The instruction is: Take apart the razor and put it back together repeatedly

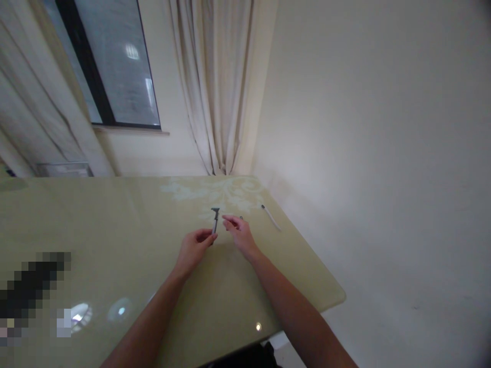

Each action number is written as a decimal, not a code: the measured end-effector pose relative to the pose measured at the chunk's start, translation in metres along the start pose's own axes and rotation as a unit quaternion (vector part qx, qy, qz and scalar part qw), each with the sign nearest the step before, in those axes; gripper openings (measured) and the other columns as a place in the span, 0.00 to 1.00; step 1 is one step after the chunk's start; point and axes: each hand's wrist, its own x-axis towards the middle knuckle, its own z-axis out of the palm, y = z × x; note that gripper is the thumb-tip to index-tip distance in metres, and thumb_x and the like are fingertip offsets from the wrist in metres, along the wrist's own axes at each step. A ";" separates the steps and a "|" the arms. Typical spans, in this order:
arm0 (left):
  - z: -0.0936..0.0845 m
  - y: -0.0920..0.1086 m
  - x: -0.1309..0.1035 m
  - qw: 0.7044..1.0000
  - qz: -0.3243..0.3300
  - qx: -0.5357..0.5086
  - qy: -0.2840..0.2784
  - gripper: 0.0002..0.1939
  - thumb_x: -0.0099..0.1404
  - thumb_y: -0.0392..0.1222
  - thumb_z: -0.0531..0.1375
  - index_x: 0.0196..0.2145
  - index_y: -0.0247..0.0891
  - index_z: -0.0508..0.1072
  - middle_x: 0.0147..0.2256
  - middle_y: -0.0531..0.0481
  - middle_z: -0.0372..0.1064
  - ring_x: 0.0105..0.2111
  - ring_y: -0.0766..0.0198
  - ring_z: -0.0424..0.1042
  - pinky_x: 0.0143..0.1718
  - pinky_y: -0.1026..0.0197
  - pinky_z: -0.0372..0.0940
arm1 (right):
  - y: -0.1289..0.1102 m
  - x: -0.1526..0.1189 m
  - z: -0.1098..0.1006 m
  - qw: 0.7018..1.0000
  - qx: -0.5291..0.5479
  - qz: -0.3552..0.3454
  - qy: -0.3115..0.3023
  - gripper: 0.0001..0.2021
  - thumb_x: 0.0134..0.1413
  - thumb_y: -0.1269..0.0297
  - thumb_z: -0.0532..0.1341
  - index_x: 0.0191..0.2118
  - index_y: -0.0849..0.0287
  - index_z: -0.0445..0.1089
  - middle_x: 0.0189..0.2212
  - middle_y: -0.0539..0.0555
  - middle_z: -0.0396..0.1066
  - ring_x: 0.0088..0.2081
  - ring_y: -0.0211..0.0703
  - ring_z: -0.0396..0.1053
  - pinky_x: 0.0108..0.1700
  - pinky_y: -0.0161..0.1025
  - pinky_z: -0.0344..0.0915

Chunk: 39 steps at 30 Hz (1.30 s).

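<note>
Pinched in my left hand (197,247) is a slim grey tool (215,221) with a wider dark head at its top; it stands roughly upright above the table. Just to its right is my right hand (240,233), fingers bent toward the tool with a small gap between. A small dark tip (241,218) shows behind the right hand's fingers; whether the hand holds it is unclear. Farther right, a thin white stick with a dark end (271,218) lies on the table.
The glossy pale green table (115,230) has a white floral pattern near its back edge. Its right edge runs beside a plain wall (364,153). Curtains (218,76) and a window (118,61) are behind it. A blurred dark object (34,286) is at left.
</note>
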 end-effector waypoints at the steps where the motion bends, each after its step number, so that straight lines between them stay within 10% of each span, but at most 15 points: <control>1: -0.007 -0.003 0.003 0.999 -0.007 0.043 0.026 0.20 0.60 0.54 0.65 0.41 0.35 0.82 0.37 0.42 0.83 0.36 0.53 0.81 0.41 0.54 0.73 | 0.001 0.005 -0.010 0.999 -0.036 -0.011 0.032 0.17 0.60 0.53 0.63 0.48 0.58 0.78 0.39 0.55 0.77 0.36 0.42 0.70 0.42 0.39 0.66; 8: -0.048 -0.020 0.021 0.971 -0.069 0.195 0.116 0.14 0.63 0.47 0.62 0.39 0.36 0.82 0.40 0.34 0.82 0.42 0.40 0.80 0.43 0.47 0.69 | 0.023 0.042 -0.072 0.956 -0.287 0.051 0.044 0.16 0.50 0.69 0.68 0.47 0.61 0.79 0.44 0.60 0.76 0.39 0.43 0.71 0.46 0.42 0.67; 12: -0.048 -0.025 0.025 0.959 -0.065 0.248 0.123 0.15 0.65 0.47 0.61 0.43 0.36 0.81 0.40 0.36 0.82 0.42 0.41 0.79 0.42 0.48 0.68 | 0.036 0.052 -0.077 0.948 -0.313 0.055 -0.007 0.24 0.39 0.74 0.74 0.47 0.58 0.80 0.49 0.59 0.73 0.39 0.42 0.71 0.48 0.41 0.66; 22: -0.046 -0.031 0.025 0.939 -0.053 0.320 0.118 0.18 0.68 0.49 0.56 0.42 0.37 0.82 0.42 0.35 0.82 0.42 0.41 0.79 0.40 0.51 0.67 | 0.042 0.050 -0.085 0.939 -0.336 0.033 -0.066 0.14 0.49 0.71 0.73 0.44 0.59 0.81 0.45 0.57 0.72 0.41 0.41 0.69 0.48 0.40 0.65; 39: -0.074 -0.040 0.021 0.912 -0.082 0.374 0.143 0.24 0.67 0.52 0.56 0.48 0.31 0.79 0.40 0.34 0.80 0.41 0.44 0.78 0.38 0.54 0.67 | -0.006 -0.009 -0.011 0.942 -0.296 -0.121 -0.097 0.15 0.59 0.57 0.70 0.47 0.58 0.75 0.49 0.57 0.69 0.40 0.41 0.72 0.48 0.40 0.68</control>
